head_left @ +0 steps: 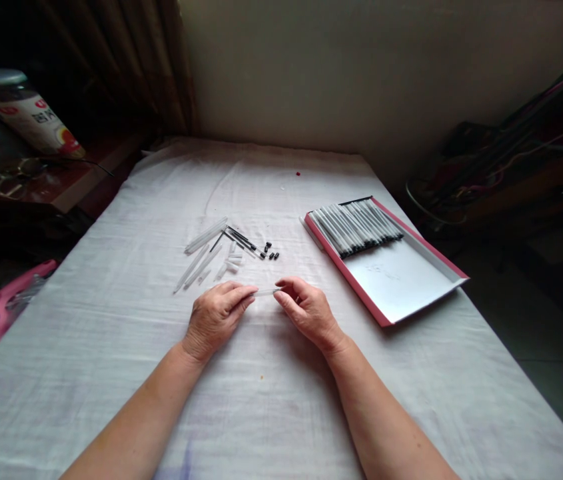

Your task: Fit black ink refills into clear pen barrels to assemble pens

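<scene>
A counter (261,427) spread with a pale, softly creased cloth takes up most of the view. On its right side lies a shallow white tray (386,293) with red edges, set at a slant. A tight row of pens (354,227) fills the far part of the tray, their whitish shafts side by side and their black ends turned toward the bare white floor.

The left hand (224,310) and the right hand (306,310) come next in size, just above the near middle of the counter. The left is clamped on one end of a clear tube, thumb against fingers; the right pinches the other end between thumb and forefinger. Beyond the left hand, loose clear barrels (206,235) lie at angles, long and glassy, with thin black refills (242,238) fanned out beside them.

The clear tube (265,292) runs nearly level between the two hands: slim, straight, colourless and see-through, with a dark spot at the right fingertips. Its ends are hidden by the fingers.

Smaller still are the stubby, milky caps (234,260) heaped near the refills, then the little black plugs (274,256).
</scene>
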The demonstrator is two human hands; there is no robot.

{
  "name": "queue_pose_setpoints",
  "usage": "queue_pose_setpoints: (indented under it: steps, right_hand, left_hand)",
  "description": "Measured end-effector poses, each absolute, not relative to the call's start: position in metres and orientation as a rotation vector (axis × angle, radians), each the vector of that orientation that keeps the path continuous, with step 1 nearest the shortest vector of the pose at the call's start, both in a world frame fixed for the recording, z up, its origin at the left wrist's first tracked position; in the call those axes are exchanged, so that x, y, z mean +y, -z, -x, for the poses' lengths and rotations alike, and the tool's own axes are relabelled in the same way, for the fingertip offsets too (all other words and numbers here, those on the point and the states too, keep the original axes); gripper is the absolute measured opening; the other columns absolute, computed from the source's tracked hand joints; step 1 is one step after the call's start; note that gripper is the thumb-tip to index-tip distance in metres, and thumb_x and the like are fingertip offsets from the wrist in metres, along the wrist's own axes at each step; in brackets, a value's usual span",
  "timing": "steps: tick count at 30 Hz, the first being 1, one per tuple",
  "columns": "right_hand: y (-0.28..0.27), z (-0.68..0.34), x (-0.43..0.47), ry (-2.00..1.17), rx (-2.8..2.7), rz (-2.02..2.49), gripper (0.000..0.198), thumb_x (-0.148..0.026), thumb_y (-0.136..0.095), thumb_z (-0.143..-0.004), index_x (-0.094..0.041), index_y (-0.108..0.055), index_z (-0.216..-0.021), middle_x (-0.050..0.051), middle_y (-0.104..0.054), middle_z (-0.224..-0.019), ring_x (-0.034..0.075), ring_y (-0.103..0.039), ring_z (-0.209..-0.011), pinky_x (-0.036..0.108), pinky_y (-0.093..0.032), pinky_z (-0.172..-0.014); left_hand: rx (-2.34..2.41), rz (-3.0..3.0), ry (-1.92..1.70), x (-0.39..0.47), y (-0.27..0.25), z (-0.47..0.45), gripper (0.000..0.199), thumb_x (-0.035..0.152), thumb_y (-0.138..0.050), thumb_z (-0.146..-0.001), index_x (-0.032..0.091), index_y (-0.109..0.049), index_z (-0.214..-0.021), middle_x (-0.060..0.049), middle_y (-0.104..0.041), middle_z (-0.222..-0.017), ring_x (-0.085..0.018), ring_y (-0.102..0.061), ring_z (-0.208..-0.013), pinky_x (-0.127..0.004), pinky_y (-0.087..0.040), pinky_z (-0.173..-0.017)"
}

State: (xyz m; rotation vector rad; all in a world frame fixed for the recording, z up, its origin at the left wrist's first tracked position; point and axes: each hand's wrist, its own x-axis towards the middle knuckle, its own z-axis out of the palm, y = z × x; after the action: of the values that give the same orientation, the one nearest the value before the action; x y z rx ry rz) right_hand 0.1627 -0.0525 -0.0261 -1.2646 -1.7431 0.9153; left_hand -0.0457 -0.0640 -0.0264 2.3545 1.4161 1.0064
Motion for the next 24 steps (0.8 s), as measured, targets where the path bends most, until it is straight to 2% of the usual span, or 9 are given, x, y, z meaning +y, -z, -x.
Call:
queue_pose_setpoints:
  steps: [2, 5, 7, 12, 16, 21, 24]
  right_hand:
    - [0.0268, -0.163, -0.0524, -0.93, -1.719, 1.237, 0.018, -0.03, -0.06, -0.083, -0.02, -0.063, -0.098, 0.001, -0.068, -0.077, 0.012, -0.058, -0.06, 0.023, -0.046, -0.056]
    - [0.0285, -0.1634, -0.0514, -0.878, -1.758, 1.204, 0.011, -0.028, -0.057, -0.085, -0.02, -0.064, -0.089, 0.002, -0.068, -0.078, 0.013, -0.06, -0.065, 0.024, -0.047, -0.06]
    - [0.0295, -0.1637, -0.0509, -0.854, -1.778, 1.218, 0.014, -0.03, -0.056, -0.087, -0.02, -0.064, -0.084, 0.002, -0.068, -0.076, 0.014, -0.06, -0.066, 0.025, -0.047, -0.063]
    - [0.03, -0.1644, -0.0517, -0.94, -1.722, 1.217, 0.017, -0.028, -0.06, -0.084, -0.021, -0.063, -0.098, 0.002, -0.069, -0.078, 0.013, -0.06, -0.061, 0.023, -0.047, -0.057]
    - [0.0294, -0.1648, -0.0516, -0.912, -1.756, 1.19, 0.01, -0.027, -0.056, -0.086, -0.021, -0.064, -0.088, 0.003, -0.069, -0.078, 0.014, -0.063, -0.068, 0.025, -0.049, -0.064]
    - [0.0301, -0.1643, -0.0519, -0.954, -1.718, 1.203, 0.016, -0.029, -0.059, -0.084, -0.021, -0.063, -0.098, 0.002, -0.069, -0.079, 0.013, -0.062, -0.064, 0.024, -0.049, -0.06]
    - [0.0317, -0.1642, -0.0518, -0.969, -1.714, 1.169, 0.012, -0.026, -0.057, -0.085, -0.02, -0.063, -0.093, 0.002, -0.068, -0.078, 0.014, -0.064, -0.068, 0.025, -0.049, -0.063]
  left_hand:
    - [1.421, -2.347, -1.003, -0.064, 0.0262, 0.0457, 0.021, 0.029, -0.055, -0.092, 0.023, -0.07, -0.106, -0.004, -0.072, -0.096, -0.017, -0.067, -0.087, -0.026, -0.052, -0.078]
    - [1.424, -2.35, -0.998, -0.0642, 0.0259, 0.0458, 0.021, 0.029, -0.055, -0.092, 0.023, -0.07, -0.106, -0.004, -0.072, -0.096, -0.017, -0.067, -0.087, -0.026, -0.051, -0.078]
    - [1.424, -2.354, -0.996, -0.0644, 0.0259, 0.0458, 0.021, 0.03, -0.055, -0.093, 0.023, -0.07, -0.106, -0.004, -0.072, -0.096, -0.017, -0.067, -0.087, -0.027, -0.051, -0.078]
    - [1.427, -2.353, -0.999, -0.0642, 0.0265, 0.0459, 0.021, 0.03, -0.055, -0.093, 0.022, -0.07, -0.106, -0.004, -0.072, -0.096, -0.017, -0.066, -0.087, -0.027, -0.052, -0.078]
    - [1.425, -2.36, -1.002, -0.0638, 0.0273, 0.0463, 0.021, 0.03, -0.055, -0.092, 0.023, -0.07, -0.106, -0.004, -0.072, -0.096, -0.017, -0.067, -0.087, -0.027, -0.052, -0.079]
    - [1.43, -2.356, -1.005, -0.0639, 0.0278, 0.0461, 0.021, 0.03, -0.055, -0.092, 0.023, -0.07, -0.106, -0.004, -0.072, -0.096, -0.017, -0.067, -0.088, -0.027, -0.052, -0.079]
    - [1.424, -2.347, -1.0, -0.0639, 0.0274, 0.046, 0.022, 0.031, -0.054, -0.093, 0.023, -0.07, -0.106, -0.004, -0.072, -0.097, -0.017, -0.067, -0.088, -0.027, -0.052, -0.079]
